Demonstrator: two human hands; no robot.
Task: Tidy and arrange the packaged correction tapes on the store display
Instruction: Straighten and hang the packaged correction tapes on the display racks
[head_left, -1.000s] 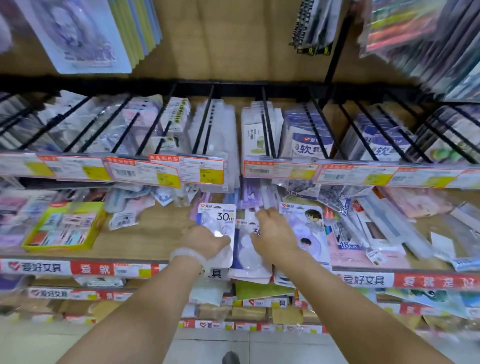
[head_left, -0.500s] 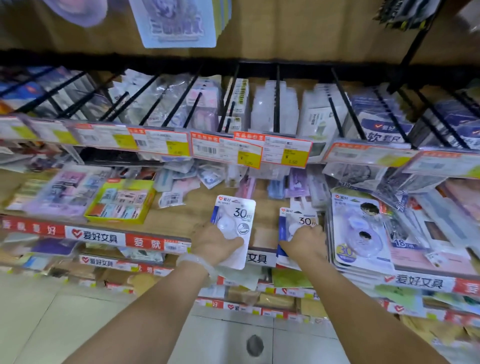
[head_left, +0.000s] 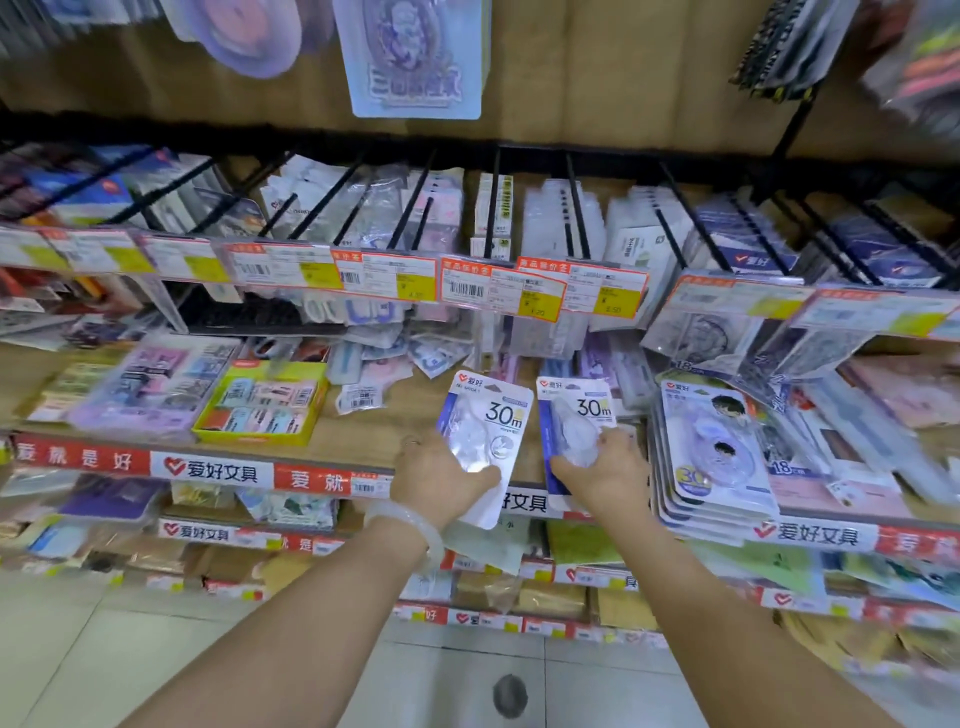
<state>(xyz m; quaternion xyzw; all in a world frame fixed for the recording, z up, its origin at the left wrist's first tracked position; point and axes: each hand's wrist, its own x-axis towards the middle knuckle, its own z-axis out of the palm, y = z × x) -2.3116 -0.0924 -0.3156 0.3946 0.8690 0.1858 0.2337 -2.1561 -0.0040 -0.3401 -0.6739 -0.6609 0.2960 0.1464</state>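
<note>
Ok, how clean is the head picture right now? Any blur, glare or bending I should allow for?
Head view: the two 30m packs, in the left hand and the right hand, read sharply; the edges and upper hooks smear with motion blur; the blister of the left pack catches white glare; the wide lens bows the shelf rail.

— Where does this one put us?
— A stationery shop: orange-and-yellow price tags (head_left: 501, 291) line the peg hooks (head_left: 491, 202), and a red-and-white brand strip (head_left: 208, 470) edges the wooden shelf (head_left: 358, 431).
— And the stock?
— Carded packets (head_left: 714, 447) stacked flat, with more shelves below.
</note>
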